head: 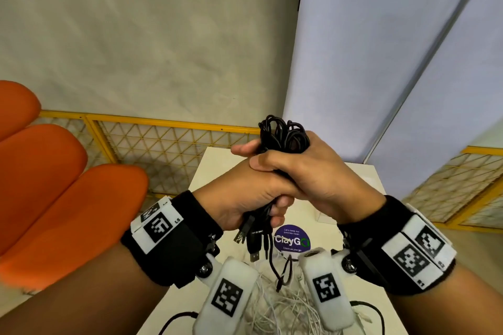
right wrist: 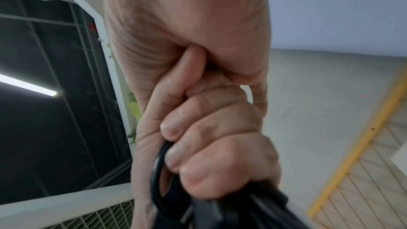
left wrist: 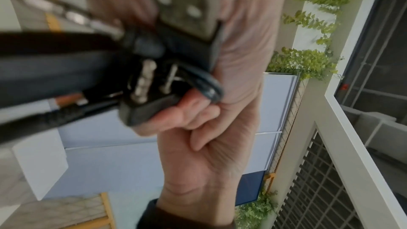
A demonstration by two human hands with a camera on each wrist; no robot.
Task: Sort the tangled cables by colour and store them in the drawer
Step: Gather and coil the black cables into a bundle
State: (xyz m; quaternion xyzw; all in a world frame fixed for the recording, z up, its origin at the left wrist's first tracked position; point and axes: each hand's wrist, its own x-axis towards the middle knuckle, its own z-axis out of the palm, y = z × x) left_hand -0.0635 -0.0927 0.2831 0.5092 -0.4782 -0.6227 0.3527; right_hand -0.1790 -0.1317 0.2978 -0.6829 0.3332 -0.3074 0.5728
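Observation:
A bunch of black cables (head: 283,133) is clasped upright between both hands above the white table (head: 362,226). My left hand (head: 253,185) grips the lower part of the bunch, and black plugs (head: 253,242) dangle below it. My right hand (head: 304,171) wraps over the left hand and the bunch, whose looped top sticks out above the fingers. The left wrist view shows blurred plugs (left wrist: 152,79) against my palm. In the right wrist view, curled fingers (right wrist: 211,138) squeeze a black cable loop (right wrist: 158,177). White cables (head: 283,304) lie in a tangle on the table beneath my wrists.
A round purple sticker (head: 291,239) marks the table top. Orange seat cushions (head: 54,185) fill the left side. A yellow mesh fence (head: 168,144) runs behind the table, and pale panels (head: 381,62) stand at the right. No drawer is in view.

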